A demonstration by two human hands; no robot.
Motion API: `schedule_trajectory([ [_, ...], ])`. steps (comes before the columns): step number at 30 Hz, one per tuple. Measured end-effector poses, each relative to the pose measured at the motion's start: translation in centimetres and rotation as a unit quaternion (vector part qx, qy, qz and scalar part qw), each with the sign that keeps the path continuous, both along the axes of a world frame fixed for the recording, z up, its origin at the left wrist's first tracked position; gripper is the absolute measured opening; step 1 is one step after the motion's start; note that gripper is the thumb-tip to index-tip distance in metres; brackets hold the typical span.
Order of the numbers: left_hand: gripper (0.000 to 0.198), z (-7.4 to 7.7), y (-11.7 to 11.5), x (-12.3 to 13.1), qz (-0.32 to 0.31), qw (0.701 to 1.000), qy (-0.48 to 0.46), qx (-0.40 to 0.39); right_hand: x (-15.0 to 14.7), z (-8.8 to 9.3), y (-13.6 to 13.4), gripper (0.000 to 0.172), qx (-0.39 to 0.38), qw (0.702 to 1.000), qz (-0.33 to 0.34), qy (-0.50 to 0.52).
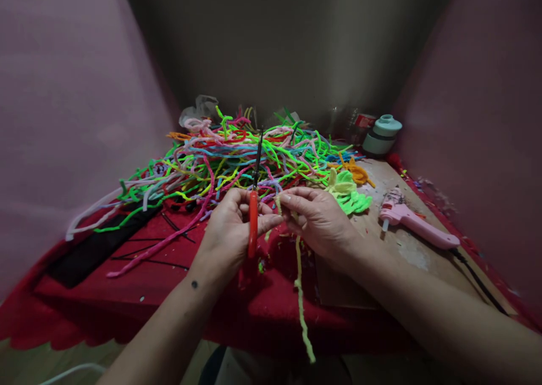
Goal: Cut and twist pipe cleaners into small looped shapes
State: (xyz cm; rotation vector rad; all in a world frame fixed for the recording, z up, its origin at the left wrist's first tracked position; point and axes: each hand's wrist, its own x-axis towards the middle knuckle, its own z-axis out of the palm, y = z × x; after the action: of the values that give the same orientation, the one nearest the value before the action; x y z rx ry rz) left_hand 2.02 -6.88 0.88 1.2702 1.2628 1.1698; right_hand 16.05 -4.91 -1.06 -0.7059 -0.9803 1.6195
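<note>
A pair of scissors point(253, 221) with red handles stands upright in my left hand point(228, 227), its dark blades pointing away over the pile. The left hand's fingers are closed around it, thumb tip close to my right fingers. My right hand point(317, 215) pinches a pale yellow pipe cleaner point(300, 294), whose long end hangs down past the table's front edge. A short bent piece of it sticks up between the two hands. Whether my left fingertips also touch the pipe cleaner I cannot tell. Beyond the right hand lie green and yellow pipe-cleaner leaves point(349, 196).
A big heap of coloured pipe cleaners point(237, 153) covers the back of the red-clothed table point(156, 278). On the right, a pink glue gun point(417, 221) rests on a brown board point(393, 261), its cord trailing forward. Behind it are an orange pipe-cleaner piece point(358, 171) and a pale blue-lidded container point(383, 134).
</note>
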Motion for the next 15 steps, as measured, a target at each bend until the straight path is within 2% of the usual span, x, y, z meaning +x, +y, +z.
schedule_trajectory([
  [6,0.041,0.42,0.07,0.62,0.007,1.000,-0.005,0.006,-0.12,-0.27,-0.32,0.014,-0.021,1.000,-0.008,-0.013],
  [9,0.040,0.34,0.15,0.75,0.014,0.999,-0.036,0.009,-0.12,-0.26,-0.37,0.015,-0.027,0.999,-0.002,-0.019],
  [15,0.029,0.11,0.05,0.38,-0.001,0.997,-0.073,-0.001,-0.12,0.17,-0.42,0.014,-0.018,0.999,0.023,-0.038],
])
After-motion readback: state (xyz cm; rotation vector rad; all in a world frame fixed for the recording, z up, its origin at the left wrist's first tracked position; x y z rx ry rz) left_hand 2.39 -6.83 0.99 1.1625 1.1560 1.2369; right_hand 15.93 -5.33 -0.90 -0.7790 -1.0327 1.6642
